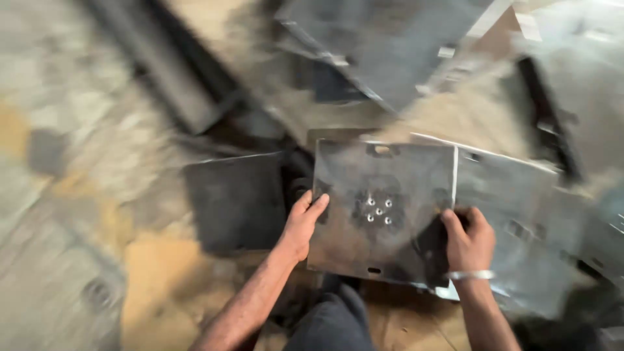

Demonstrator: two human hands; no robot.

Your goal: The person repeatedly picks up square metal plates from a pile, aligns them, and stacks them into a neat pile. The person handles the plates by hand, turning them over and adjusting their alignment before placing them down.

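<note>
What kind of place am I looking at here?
Probably a metal fabrication workshop: both hands grip a punched steel plate, more cut sheet-metal panels lie around it, and the concrete floor is worn and stained.

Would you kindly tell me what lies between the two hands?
In the head view, the square metal plate spans between left hand and right hand, with its cluster of small holes.

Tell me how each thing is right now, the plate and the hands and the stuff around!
Square metal plate: held up flat, gripped at both side edges.
Left hand: fingers closed on the plate's left edge.
Right hand: closed on the plate's right edge, bangle on the wrist.
Other metal sheets: lying underneath, blurred.
Dark plate: lying flat.
</note>
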